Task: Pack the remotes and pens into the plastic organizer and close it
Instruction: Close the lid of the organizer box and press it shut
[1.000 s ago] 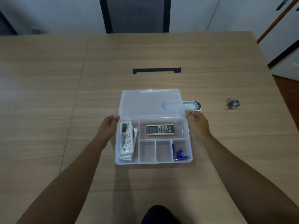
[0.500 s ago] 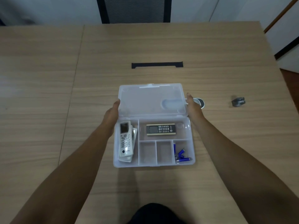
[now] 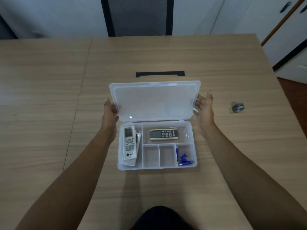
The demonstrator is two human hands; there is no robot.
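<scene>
The clear plastic organizer (image 3: 157,163) sat near the middle of the wooden tabletop (image 3: 49,97), its translucent lid (image 3: 154,100) raised partway on the far hinge. The left hand (image 3: 110,113) gripped the lid's left edge, fingers curled around it, and the right hand (image 3: 203,107) held the right edge with the fingers fairly straight, the thumb side pressed to the plastic. Inside, two white remotes (image 3: 129,144) lay stacked in the long left compartment, a dark remote (image 3: 163,134) lay crosswise in the far compartment, and small blue pens (image 3: 183,159) lay in the near right compartment; the two small middle cells appeared empty.

Packing looked finished, so the step in hand was the closing. To do it well, both hands should likely bring the lid down evenly so it does not twist on the hinge, then press along the front rim until the latch catches. The stacked white remotes seemed the tallest load and could hold the lid up; seating them flat first would help. A small grey object (image 3: 237,107) lay apart on the right, and a dark strip (image 3: 160,74) lay beyond the box.
</scene>
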